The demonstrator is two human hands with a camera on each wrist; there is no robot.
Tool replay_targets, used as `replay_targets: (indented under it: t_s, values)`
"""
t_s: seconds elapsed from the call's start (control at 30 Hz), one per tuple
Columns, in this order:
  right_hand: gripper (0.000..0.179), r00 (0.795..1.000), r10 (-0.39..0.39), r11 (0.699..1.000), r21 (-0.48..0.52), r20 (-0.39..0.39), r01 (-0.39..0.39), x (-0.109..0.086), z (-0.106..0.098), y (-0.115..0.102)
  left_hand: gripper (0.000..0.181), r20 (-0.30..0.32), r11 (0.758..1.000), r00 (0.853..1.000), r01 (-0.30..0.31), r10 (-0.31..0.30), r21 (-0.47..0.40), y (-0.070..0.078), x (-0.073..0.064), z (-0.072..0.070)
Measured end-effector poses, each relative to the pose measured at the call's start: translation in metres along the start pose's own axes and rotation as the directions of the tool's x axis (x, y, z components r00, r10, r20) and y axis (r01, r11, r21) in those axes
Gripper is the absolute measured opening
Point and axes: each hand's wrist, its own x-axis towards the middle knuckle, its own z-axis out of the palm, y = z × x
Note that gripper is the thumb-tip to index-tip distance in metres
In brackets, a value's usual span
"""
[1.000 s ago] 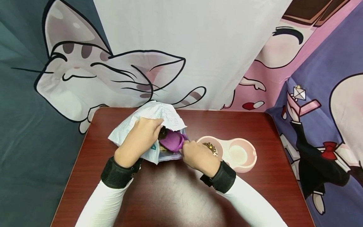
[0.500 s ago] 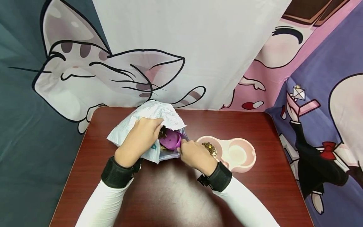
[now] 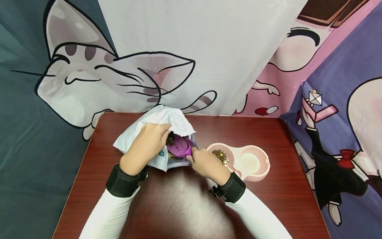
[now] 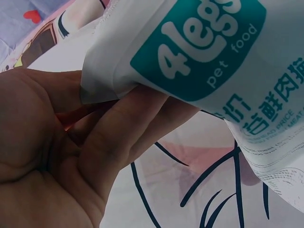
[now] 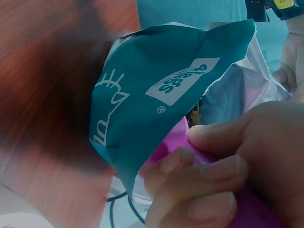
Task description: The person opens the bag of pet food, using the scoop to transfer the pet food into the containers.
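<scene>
A white and teal pet food bag [image 3: 156, 114] lies on the table with its mouth facing right. At the upper edge of that mouth, my left hand [image 3: 146, 142] pinches the bag film; its thumb and fingers lie on either side of the film in the left wrist view [image 4: 95, 142]. My right hand [image 3: 209, 164] grips the handle of a purple scoop [image 3: 179, 146], whose cup sits inside the bag mouth. A few small dark bits show in the cup. In the right wrist view, the bag's teal side [image 5: 133, 95] covers part of the scoop [image 5: 175, 137].
Right of the bag stands a pink double bowl [image 3: 237, 152]. Its left hollow holds brown kibble [image 3: 220, 156]; the right one has a pale bottom. The reddish-brown table [image 3: 283, 199] meets a cartoon-printed cloth [image 3: 238, 49] at its back edge.
The right hand and scoop have shifted slightly left, and the scoop's cup has turned within the bag mouth. Small bits now show in it. The left hand has stayed nearly still.
</scene>
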Motion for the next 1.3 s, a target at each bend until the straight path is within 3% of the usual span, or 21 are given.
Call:
replay_targets:
  t_s: [0.67,1.07,1.3]
  values:
    - [0.026,0.982,-0.106,0.987,0.103,-0.156,0.123,-0.01,0.025,0.027,0.025,0.008,1.0,1.0,0.018,-0.018,-0.016,-0.002,0.0,-0.003]
    - [0.032,0.942,-0.192,0.953,0.177,-0.276,0.246,-0.017,0.041,0.044,0.026,0.013,1.0,1.0,0.021,-0.02,-0.013,-0.002,0.001,-0.005]
    - [0.029,0.907,-0.211,0.915,0.253,-0.363,0.314,-0.021,0.057,0.053,0.026,0.005,1.0,1.0,0.024,-0.024,-0.019,-0.003,0.001,-0.004]
